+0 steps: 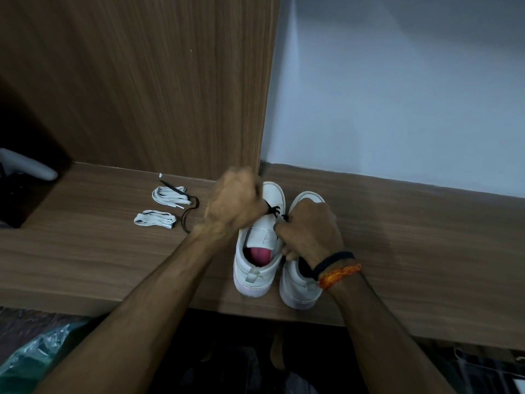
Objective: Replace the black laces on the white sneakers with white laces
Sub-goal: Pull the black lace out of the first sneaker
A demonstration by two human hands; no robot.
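Observation:
Two white sneakers stand side by side on the wooden shelf [113,265], toes pointing away from me. The left sneaker [257,265] shows a pink insole and still carries black lace [273,211] across its eyelets. My left hand [235,203], blurred, is fisted over that sneaker's front and grips the black lace. My right hand [309,231] grips the left sneaker's side near the tongue and covers much of the right sneaker [301,288]. Two bundled white laces [170,196] [154,219] lie to the left, with a loose black lace [189,211] beside them.
A wood-grain panel [142,81] rises behind the shelf, meeting a pale wall [397,95] on the right. A dark recess with a grey handle-like object [28,166] sits at far left. Green plastic wrap [37,354] lies below the shelf edge.

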